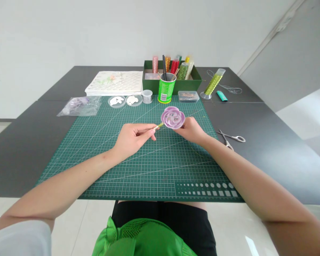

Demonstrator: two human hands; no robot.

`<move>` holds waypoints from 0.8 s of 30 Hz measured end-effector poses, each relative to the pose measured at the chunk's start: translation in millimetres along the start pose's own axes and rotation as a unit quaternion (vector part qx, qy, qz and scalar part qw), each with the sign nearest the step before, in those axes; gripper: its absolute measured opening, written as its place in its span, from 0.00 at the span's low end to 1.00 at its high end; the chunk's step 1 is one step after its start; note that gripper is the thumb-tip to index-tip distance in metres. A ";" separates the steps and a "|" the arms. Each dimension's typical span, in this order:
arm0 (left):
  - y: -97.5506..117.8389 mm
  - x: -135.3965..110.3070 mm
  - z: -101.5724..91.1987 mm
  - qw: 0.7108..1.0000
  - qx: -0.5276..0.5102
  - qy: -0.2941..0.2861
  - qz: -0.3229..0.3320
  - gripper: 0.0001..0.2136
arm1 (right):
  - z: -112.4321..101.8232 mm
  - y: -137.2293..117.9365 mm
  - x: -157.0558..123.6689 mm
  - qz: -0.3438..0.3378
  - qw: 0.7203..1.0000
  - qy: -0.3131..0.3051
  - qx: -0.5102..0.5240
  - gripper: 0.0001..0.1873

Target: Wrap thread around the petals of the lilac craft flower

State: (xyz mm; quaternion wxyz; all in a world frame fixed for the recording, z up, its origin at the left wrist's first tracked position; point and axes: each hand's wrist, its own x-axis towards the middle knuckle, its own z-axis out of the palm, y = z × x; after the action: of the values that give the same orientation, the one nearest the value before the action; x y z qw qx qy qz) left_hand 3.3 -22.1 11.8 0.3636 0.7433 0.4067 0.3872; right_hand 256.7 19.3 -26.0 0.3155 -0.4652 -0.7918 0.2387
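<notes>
Left hand [130,140]: our fingers [146,126] pinch green stem [160,125] | right hand [191,129]: partly behind purple flower [173,117], we cannot tell its grip

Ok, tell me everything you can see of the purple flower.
The purple flower is round, with broad, rounded petals layered about a paler centre; they look smooth, but the material is uncertain. A thin yellow-green stem slants down leftward from it, pinched between the thumb and fingers of the left hand. The bloom faces roughly toward the camera, above the cutting mat. The right hand is at its right edge, fingertips hidden, so contact is unclear.
</notes>
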 end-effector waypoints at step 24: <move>-20.9 15.6 -5.4 0.994 0.093 0.038 -0.051 0.16 | 10.0 -50.7 -20.0 -0.075 0.974 -0.173 0.126 0.15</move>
State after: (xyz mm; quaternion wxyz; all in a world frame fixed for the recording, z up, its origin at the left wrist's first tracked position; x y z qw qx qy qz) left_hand -2.4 1.4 0.6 0.2969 0.7369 0.4918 0.3564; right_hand 227.2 -22.3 -4.3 0.2463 -0.3128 -0.8306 0.3892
